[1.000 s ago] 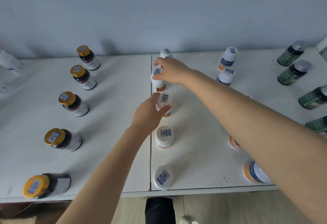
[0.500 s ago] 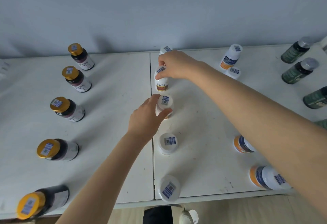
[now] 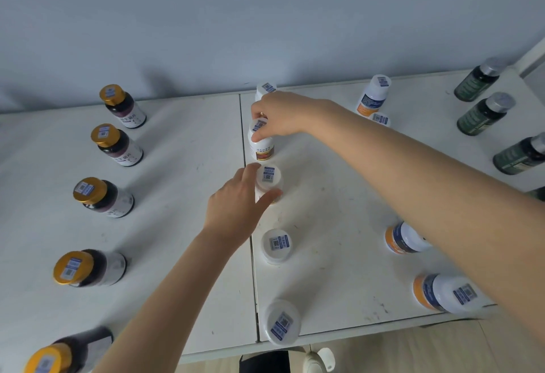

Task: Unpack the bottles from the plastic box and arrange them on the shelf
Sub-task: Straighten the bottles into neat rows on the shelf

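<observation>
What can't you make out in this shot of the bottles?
Head view only.
- Rearmost white bottle: body hidden behind the right hand.
- Orange-banded bottle: partly covered by the right forearm.
- Nearest gold-capped bottle: cut off by the bottom edge.
- Cap sticker codes: too small to read.
- Plastic box: out of frame.

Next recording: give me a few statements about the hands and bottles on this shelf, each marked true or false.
1. The right hand grips the cap of a white bottle in the middle column. True.
2. The left hand lies flat on the shelf, touching nothing. False: it holds the white-capped bottle next in the column, nearer the person.
3. The gold-capped bottles stand in a column on the left. True.
4. The green bottles stand between the two hands. False: they stand at the far right.
</observation>
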